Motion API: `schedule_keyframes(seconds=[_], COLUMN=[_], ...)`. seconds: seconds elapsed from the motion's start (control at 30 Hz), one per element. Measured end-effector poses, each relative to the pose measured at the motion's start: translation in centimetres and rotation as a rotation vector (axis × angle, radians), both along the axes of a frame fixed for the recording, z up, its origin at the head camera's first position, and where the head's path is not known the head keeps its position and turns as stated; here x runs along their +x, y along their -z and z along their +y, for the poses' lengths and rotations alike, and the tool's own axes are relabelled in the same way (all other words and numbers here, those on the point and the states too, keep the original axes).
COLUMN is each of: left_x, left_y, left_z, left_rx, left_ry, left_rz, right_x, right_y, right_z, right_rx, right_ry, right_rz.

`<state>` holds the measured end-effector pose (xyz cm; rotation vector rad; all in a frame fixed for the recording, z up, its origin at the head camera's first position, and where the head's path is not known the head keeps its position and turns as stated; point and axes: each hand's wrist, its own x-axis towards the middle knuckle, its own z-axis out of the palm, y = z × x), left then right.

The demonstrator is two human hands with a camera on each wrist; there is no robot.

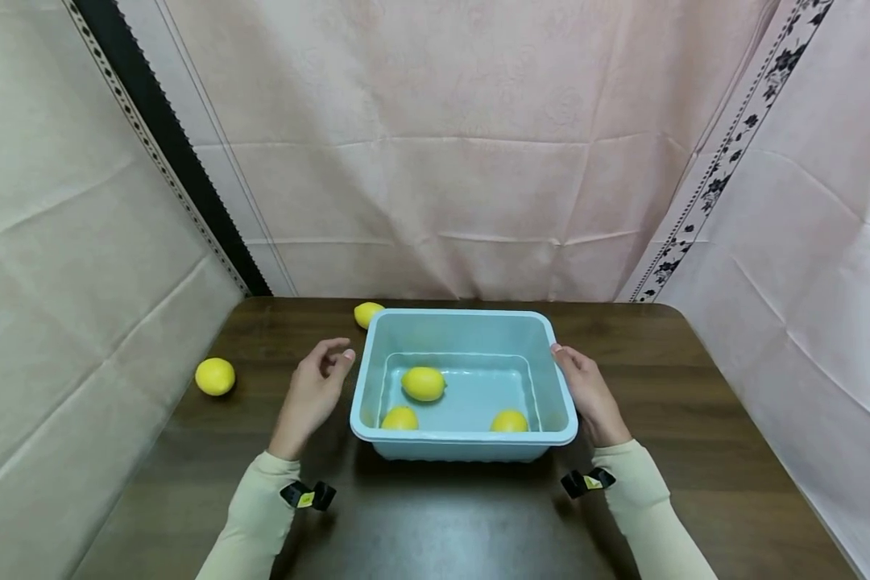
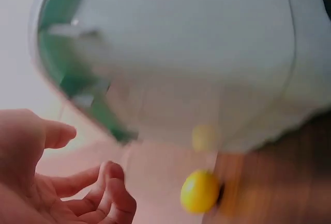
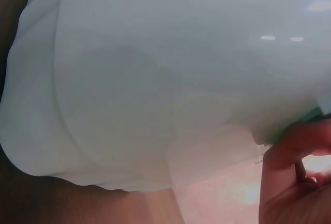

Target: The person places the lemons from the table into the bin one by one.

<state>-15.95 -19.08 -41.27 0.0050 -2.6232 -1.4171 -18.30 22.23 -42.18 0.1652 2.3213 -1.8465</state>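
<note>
Basin (image 1: 471,395) lies directly between the two hands, its long axis running left to right across the table (image 1: 435,515); this is the relation on which I judge the coming move to turn. I find the right hand (image 1: 587,395) nearer, in contact, gripping the basin's right end; the left hand (image 1: 315,391) stands just off the left end, holding nothing, fingers loosely bent, with a visible gap between; hand support therefore exists at one end only. Inside I record a middle lemon (image 1: 424,383) in the left half, a front-left lemon (image 1: 400,418) and a front-right lemon (image 1: 510,421), the latter two partly hidden by the near edge; outside, a far lemon (image 1: 366,313) sits beside the rear left corner; an outlying lemon (image 1: 215,376) rests left of the left hand, well apart; whether the basin's base touches the table, I cannot tell.
</note>
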Motion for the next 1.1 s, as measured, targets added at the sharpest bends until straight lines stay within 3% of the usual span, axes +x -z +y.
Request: schedule_keyframes(seconds=[0.23, 0.4, 0.7, 0.87, 1.1], left_x=[0.4, 0.5, -0.5, -1.2, -1.4], left_y=[-0.6, -0.6, 0.2, 0.9, 2.4], left_z=[-3.7, -6.4, -12.2, -15.2, -18.5], left_rx=[-0.207, -0.353, -0.569, -0.611, -0.656], left_ry=[-0.045, -0.047, -0.051, -0.035, 0.006], left_rz=[0.086, 0.101, 0.047, -0.001, -0.102], right_x=[-0.1, 0.2, 0.4, 0.3, 0.3], right_y=[0.0, 0.0, 0.1, 0.1, 0.1], right_z=[0.0, 0.1, 0.0, 0.0, 0.0], right_rx=[0.001, -0.005, -0.029, -0.019, -0.013], right_ry=[0.000, 0.014, 0.014, 0.017, 0.014], right_rz=[0.009, 0.002, -0.009, -0.005, -0.026])
